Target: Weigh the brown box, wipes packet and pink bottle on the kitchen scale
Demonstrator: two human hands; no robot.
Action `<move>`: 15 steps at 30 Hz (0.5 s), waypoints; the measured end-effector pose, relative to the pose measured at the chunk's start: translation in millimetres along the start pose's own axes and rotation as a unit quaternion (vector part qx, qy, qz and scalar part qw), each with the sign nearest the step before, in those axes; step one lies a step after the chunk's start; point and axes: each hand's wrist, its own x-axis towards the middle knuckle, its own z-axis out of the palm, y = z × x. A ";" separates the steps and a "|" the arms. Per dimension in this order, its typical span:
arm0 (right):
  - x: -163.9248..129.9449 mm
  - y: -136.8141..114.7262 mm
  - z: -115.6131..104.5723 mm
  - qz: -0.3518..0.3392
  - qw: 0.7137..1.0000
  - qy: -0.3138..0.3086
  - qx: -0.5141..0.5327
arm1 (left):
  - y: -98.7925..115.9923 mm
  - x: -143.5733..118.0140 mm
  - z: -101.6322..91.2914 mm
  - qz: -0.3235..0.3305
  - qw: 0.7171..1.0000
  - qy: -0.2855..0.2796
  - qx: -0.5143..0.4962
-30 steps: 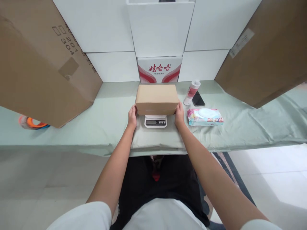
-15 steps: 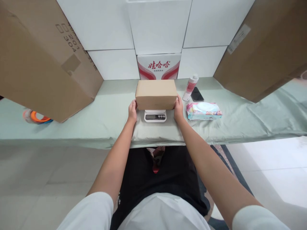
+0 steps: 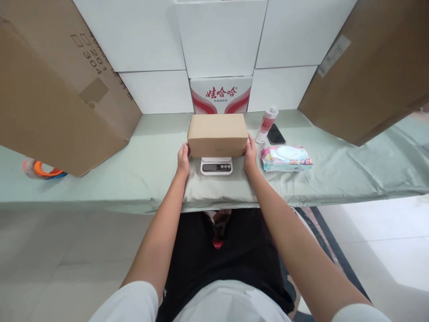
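Observation:
A closed brown cardboard box (image 3: 217, 134) is level over a white digital kitchen scale (image 3: 216, 166), whose display and buttons show in front of it. My left hand (image 3: 183, 156) grips the box's left end, and my right hand (image 3: 250, 154) grips its right end. Both sets of fingers are partly hidden by the box. Whether the box's weight rests on the scale I cannot tell, since its underside is out of sight.
Right of the box are a white-and-pink bottle (image 3: 267, 125), a black phone (image 3: 276, 134) and a pack of wipes (image 3: 286, 158). Large cartons flank the table at left (image 3: 100, 134) and right (image 3: 358, 89). Tape rolls (image 3: 43, 169) lie far left. White boxes (image 3: 221, 40) line the back.
The whole view has shifted slightly. Both hands keep the same hold on the box over the scale.

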 end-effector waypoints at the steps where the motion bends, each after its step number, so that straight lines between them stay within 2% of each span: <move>1: 0.2 0.1 0.1 0.001 1.000 0.001 -0.002 | -0.2 0.1 -0.2 0.000 1.000 0.000 -0.001; 7: 2.6 4.0 0.6 0.004 1.000 -0.001 -0.018 | 2.7 -0.3 1.2 -0.012 1.000 0.005 -0.017; 15: 1.7 9.9 -1.5 -0.020 1.000 -0.008 0.007 | 9.2 -2.3 2.3 -0.003 1.000 -0.016 -0.011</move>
